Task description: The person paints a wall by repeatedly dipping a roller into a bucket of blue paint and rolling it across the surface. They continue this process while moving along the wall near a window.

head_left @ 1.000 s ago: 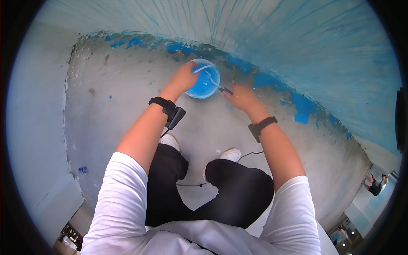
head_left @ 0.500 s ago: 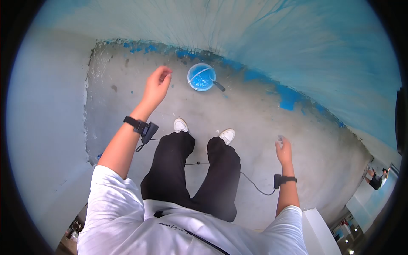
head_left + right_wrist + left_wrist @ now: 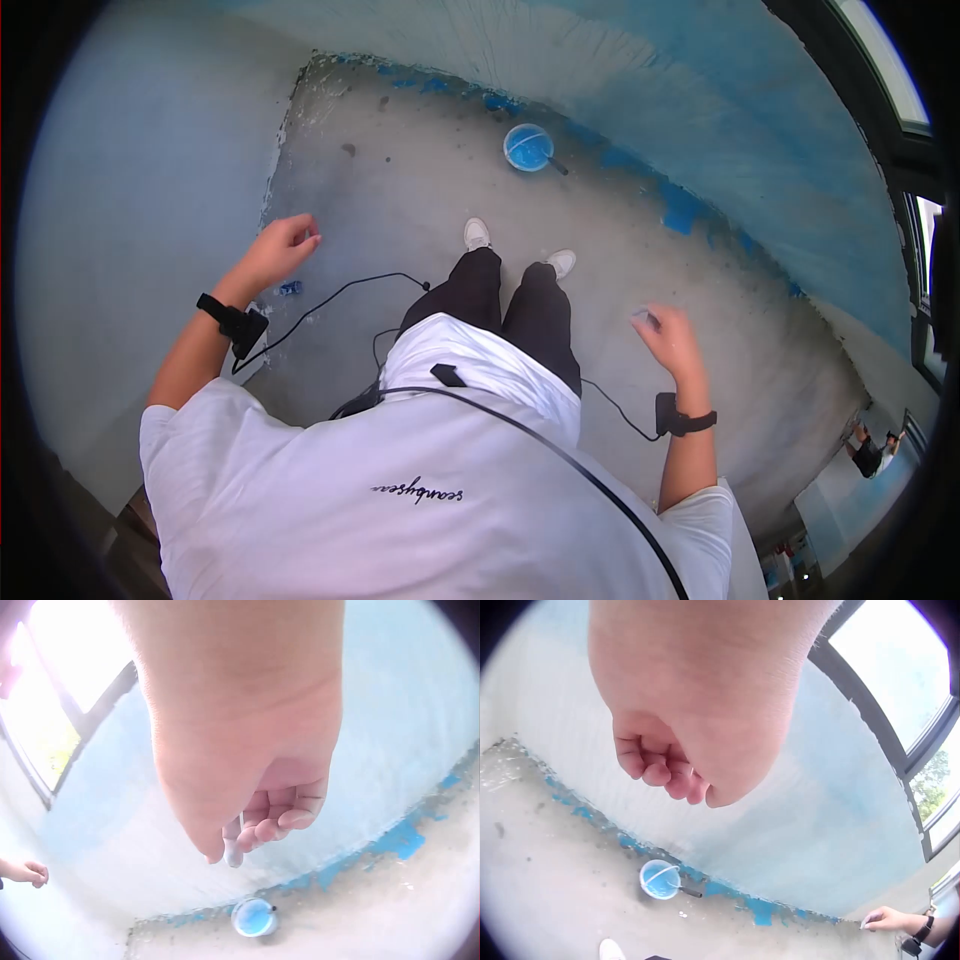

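A white bucket of blue paint [image 3: 528, 148] stands on the floor close to the painted wall, a dark-handled tool [image 3: 558, 167] leaning over its rim. Away to the left, the left hand [image 3: 283, 248] hangs in the air with loosely curled fingers and nothing in it. The right hand [image 3: 670, 338] is in the air to the right, its fingers loosely bent and empty. In the left wrist view the bucket [image 3: 660, 880] is well below the left hand [image 3: 697, 742]. The right wrist view has the bucket [image 3: 253, 918] below the right hand [image 3: 255, 780].
Blue paint patches [image 3: 680, 207] run along the foot of the wall [image 3: 720, 130]. A black cable [image 3: 340, 290] loops beside the legs. The person's white shoes [image 3: 477, 234] stand on the grey floor. Another person [image 3: 872, 452] is far off at the right.
The hands have let go of the bucket and the tool and moved back and apart. Legs that were bent are now straighter, and the bucket looks farther away.
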A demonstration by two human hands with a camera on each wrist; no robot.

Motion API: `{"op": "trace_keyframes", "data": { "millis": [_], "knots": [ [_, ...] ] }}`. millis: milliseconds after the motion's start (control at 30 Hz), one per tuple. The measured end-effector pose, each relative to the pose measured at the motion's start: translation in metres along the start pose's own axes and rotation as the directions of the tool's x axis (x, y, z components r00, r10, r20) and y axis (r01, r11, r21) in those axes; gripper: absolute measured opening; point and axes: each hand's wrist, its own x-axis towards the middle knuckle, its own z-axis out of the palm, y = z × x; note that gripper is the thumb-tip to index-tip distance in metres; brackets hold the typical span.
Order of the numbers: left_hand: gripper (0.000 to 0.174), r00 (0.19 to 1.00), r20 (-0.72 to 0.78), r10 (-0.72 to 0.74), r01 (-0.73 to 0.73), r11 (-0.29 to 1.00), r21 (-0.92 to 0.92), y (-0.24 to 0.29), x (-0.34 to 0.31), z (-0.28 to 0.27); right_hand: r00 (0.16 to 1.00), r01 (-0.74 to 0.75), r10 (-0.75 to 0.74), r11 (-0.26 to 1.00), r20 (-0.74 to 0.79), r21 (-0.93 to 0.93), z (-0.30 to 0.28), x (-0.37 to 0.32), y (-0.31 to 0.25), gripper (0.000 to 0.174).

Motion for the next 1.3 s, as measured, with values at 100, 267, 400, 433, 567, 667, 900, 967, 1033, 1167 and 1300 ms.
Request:
{"op": "trace_keyframes", "data": {
  "millis": [100, 267, 400, 433, 567, 667, 900, 967, 1033, 1167, 1300],
  "knots": [
    [0.017, 0.980, 0.099, -0.173, 0.178, 0.983, -0.046, -0.029, -0.072, 0.008, 0.985, 0.156, -0.153, 0.987, 0.074, -0.045, -0.012, 0.003, -0.056, 0.018],
    [0.018, 0.896, 0.443, -0.030, 0.161, 0.951, -0.263, -0.040, -0.142, 0.059, 0.876, 0.418, -0.373, 0.903, 0.305, -0.096, -0.028, 0.016, -0.142, 0.019],
    [0.010, 0.848, 0.529, 0.014, 0.196, 0.920, -0.339, -0.032, -0.162, 0.094, 0.788, 0.523, -0.456, 0.851, 0.413, -0.058, -0.022, 0.021, -0.179, 0.020],
    [0.011, 0.818, 0.574, 0.031, 0.229, 0.898, -0.375, -0.032, -0.166, 0.102, 0.774, 0.561, -0.492, 0.825, 0.398, -0.071, -0.019, 0.023, -0.180, 0.019],
    [0.016, 0.827, 0.550, 0.116, 0.353, 0.653, -0.669, -0.029, -0.175, 0.126, 0.816, 0.534, -0.474, 0.837, 0.329, -0.119, -0.032, 0.024, -0.191, 0.018],
    [0.020, 0.868, 0.487, 0.099, 0.374, 0.514, -0.772, -0.004, -0.171, 0.111, 0.863, 0.485, -0.444, 0.863, 0.241, -0.144, -0.046, 0.023, -0.178, 0.018],
    [0.019, 0.890, 0.386, 0.243, 0.184, 0.583, -0.791, 0.027, -0.137, 0.097, 0.943, 0.323, -0.308, 0.939, 0.122, -0.121, -0.070, 0.015, -0.139, 0.018],
    [0.019, 0.872, 0.393, 0.292, 0.140, 0.619, -0.773, 0.034, -0.126, 0.093, 0.958, 0.278, -0.267, 0.953, 0.103, -0.119, -0.071, 0.012, -0.130, 0.018],
    [0.020, 0.851, 0.399, 0.342, 0.090, 0.652, -0.753, 0.041, -0.116, 0.091, 0.956, 0.285, -0.276, 0.953, 0.096, -0.104, -0.069, 0.010, -0.126, 0.017],
    [0.019, 0.807, 0.430, 0.406, -0.028, 0.753, -0.658, 0.068, -0.103, 0.080, 0.927, 0.339, -0.319, 0.937, 0.195, -0.079, -0.065, 0.008, -0.133, 0.015],
    [0.021, 0.779, 0.457, 0.429, -0.172, 0.847, -0.502, 0.091, -0.099, 0.065, 0.867, 0.426, -0.334, 0.882, 0.370, -0.201, -0.058, 0.009, -0.157, 0.015]
  ]
}}
